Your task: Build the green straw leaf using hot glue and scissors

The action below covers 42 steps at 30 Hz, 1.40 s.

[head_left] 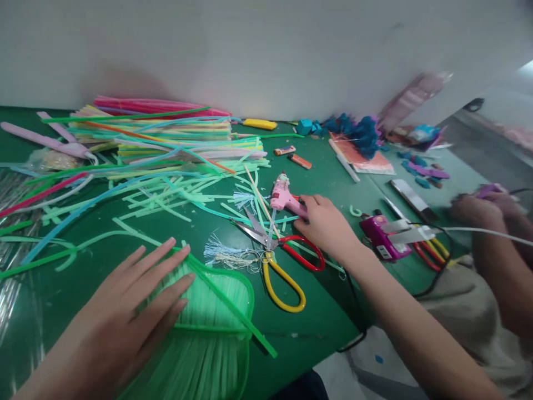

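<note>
My left hand (137, 300) lies with fingers stretched out over a flat green panel (208, 355) made of pale green strips edged by a darker green one. A loose dark green strip (233, 305) runs slantwise across the panel under my fingertips. My right hand (328, 225) is wrapped round the handle of a pink hot glue gun (283, 194), its nozzle end towards the left. A clear glue stick (272, 222) sticks out near it. Below the gun lie open scissors (287, 289) with one yellow and one red handle loop, beside thin tassels (233, 253).
Bundles of coloured stems (166, 133) and loose green pieces (175, 194) cover the table's back left. Behind are a yellow knife (260, 124), lighters (300, 161) and dark blue flowers (364, 136). Right, near a purple box (385, 236) with cord, a co-worker's hands (478, 208) show.
</note>
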{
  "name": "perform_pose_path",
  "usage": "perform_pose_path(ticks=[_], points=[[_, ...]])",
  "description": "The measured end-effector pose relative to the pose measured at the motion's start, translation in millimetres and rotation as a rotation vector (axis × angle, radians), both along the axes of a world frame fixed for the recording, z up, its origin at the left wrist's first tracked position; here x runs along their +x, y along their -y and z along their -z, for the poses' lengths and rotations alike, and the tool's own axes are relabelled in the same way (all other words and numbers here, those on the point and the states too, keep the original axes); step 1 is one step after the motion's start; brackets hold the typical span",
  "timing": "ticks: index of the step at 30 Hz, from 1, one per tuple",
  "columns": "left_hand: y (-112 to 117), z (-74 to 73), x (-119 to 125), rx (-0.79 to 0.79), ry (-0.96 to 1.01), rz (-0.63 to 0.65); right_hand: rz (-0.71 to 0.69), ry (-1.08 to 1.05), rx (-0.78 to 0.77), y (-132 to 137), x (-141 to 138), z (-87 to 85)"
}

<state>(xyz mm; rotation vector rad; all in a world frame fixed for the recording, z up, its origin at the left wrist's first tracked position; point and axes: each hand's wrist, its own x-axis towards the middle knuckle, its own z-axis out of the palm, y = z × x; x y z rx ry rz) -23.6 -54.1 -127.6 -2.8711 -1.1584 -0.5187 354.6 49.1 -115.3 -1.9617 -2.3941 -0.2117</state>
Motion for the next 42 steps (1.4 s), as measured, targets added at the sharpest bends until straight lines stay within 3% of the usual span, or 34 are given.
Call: perform_pose_path(ticks=[9, 12, 15, 18, 22, 27, 32, 42], points=[[-6.4, 9.8, 2.0, -0.019, 0.148, -0.078, -0.127, -0.058, -0.021, -16.6, -5.5, -2.3], [-4.4, 12.8, -1.9, -0.044, 0.171, -0.101, -0.086, -0.102, 0.037, -18.5, -6.5, -4.9], [-2.8, 6.5, 1.9, -0.051, 0.241, -0.149, -0.005, -0.175, 0.145, -8.9, -5.3, -9.8], [-7.0, -8.7, 21.0, -0.083, 0.282, -0.199, 0.047, -0.260, 0.242, 6.1, -4.6, -15.2], [-21.6, -26.9, 61.0, -0.306, 0.138, -0.151, 0.045, -0.348, 0.290, 22.9, -10.0, -17.5], [-27.9, -26.8, 91.1, -0.330, 0.035, -0.204, 0.005, -0.433, 0.276, 34.8, -19.5, -12.5], [-22.6, -16.9, 92.8, -0.275, 0.073, -0.245, -0.014, -0.512, 0.251, 39.5, -22.7, -10.1], [-29.4, -17.3, 89.0, -0.507, 0.209, -0.303, -0.044, -0.573, 0.223, 41.2, -22.3, -10.3]])
